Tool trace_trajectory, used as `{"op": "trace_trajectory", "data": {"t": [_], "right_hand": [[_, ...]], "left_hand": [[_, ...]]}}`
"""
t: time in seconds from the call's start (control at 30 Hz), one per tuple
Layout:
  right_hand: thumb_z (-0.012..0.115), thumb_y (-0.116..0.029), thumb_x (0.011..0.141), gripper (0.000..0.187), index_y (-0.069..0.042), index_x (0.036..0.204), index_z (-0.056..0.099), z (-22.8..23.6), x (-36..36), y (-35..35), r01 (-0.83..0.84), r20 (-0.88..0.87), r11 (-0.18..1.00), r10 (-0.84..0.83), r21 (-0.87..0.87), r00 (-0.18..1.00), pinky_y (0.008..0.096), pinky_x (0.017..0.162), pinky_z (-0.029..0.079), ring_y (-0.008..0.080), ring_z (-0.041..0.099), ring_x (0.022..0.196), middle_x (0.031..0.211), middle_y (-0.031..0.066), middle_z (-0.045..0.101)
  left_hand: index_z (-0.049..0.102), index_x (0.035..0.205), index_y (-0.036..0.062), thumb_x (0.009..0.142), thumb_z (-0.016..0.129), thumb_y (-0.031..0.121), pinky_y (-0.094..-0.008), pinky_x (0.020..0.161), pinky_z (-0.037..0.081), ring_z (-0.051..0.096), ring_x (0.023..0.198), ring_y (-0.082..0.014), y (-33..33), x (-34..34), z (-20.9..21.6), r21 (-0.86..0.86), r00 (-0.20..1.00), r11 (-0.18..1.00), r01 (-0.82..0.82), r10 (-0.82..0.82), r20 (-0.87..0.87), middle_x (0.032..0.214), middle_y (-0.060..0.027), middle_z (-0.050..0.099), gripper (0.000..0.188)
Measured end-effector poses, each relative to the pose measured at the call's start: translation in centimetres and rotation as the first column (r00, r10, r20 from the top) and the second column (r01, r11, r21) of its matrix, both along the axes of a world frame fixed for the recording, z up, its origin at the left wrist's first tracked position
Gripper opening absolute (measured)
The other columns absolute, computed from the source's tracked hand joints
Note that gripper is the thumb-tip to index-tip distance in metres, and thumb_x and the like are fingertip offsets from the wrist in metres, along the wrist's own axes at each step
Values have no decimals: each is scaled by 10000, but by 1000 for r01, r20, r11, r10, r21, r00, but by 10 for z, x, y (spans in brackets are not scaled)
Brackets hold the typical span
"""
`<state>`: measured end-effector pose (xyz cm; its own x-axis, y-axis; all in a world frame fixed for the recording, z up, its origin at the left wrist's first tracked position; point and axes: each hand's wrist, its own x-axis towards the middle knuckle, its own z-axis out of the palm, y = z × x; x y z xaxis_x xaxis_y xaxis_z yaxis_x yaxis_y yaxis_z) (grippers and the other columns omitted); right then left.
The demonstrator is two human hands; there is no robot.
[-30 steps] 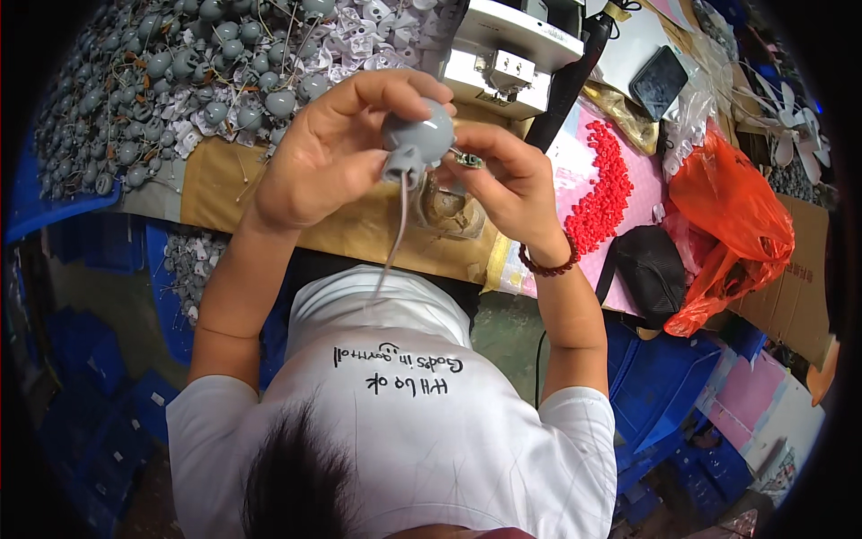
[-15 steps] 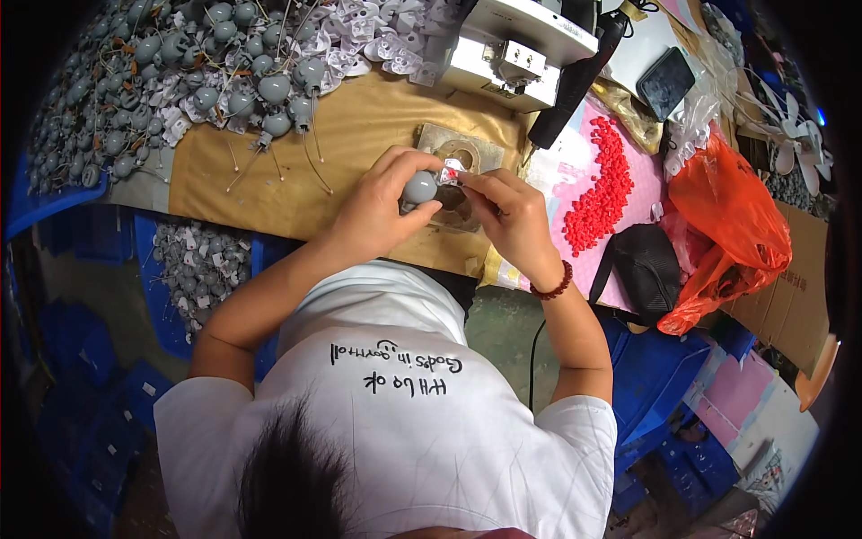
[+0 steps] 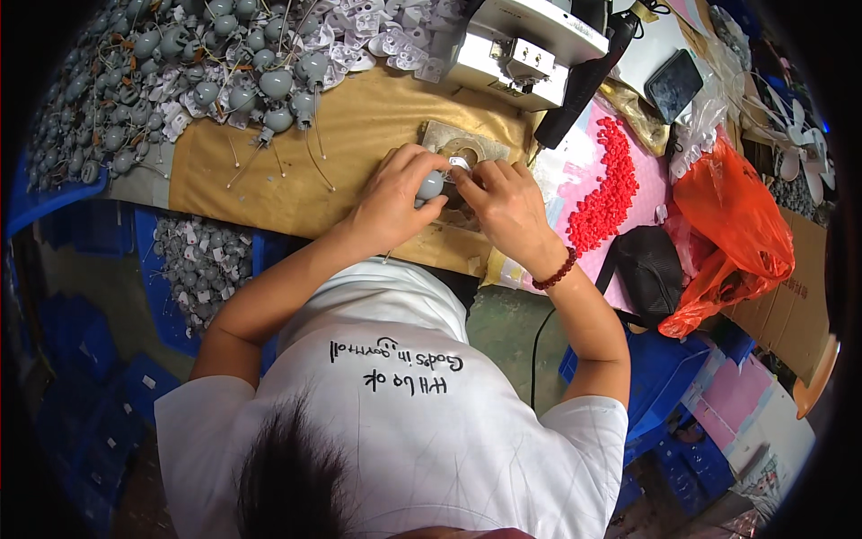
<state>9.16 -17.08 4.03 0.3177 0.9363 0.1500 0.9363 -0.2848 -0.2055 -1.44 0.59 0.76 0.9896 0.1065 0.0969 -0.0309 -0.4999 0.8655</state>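
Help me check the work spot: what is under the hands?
Part of a flat plate with a curved hollow shows under the hands, on the tan cover. The hands and the gray ball hide much of it, so what lies there cannot be seen.

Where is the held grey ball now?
In the head view, the grey ball is held in the left hand, just left of the right hand, above the picture's centre.

white shirt point(image 3: 467, 449) | black lettering point(image 3: 435, 363) (upside down), smiley point(image 3: 387, 344) | carton point(image 3: 763, 319): print point(image 3: 796, 288) illegible
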Motion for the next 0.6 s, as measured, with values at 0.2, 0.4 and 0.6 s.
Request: {"op": "trace_trajectory", "data": {"t": [0.2, 0.4, 0.6], "right_hand": [[629, -122, 740, 242, -55, 969, 670, 4, 3, 2, -73, 32, 994, 75, -79, 997, 348, 636, 470, 204, 595, 747, 859, 55, 565], [622, -123, 737, 190, -48, 906, 667, 1, -5, 3, -92, 93, 989, 104, -119, 990, 347, 635, 476, 204, 599, 742, 869, 55, 569], [649, -124, 740, 325, -34, 1050, 684, -5, -9, -2, 1, 40, 996, 3, -91, 999, 361, 637, 496, 217, 607, 755, 909, 65, 569]], "left_hand": [[586, 1154, 38, 753, 732, 29, -402, 915, 478, 577, 1063, -341, -1, 1, 2, -16, 1000, 1000, 9, -10, -11, 1128, -143, 570, 426], [575, 1170, 28, 772, 713, 44, -408, 916, 474, 573, 1059, -347, 1, 2, 0, -10, 1000, 1000, 21, -21, -1, 1129, -151, 569, 422], [611, 1178, 43, 761, 669, 9, -407, 932, 465, 537, 1131, -330, 1, 3, 8, 208, 997, 976, 66, -75, 34, 1159, -128, 569, 423]]}}
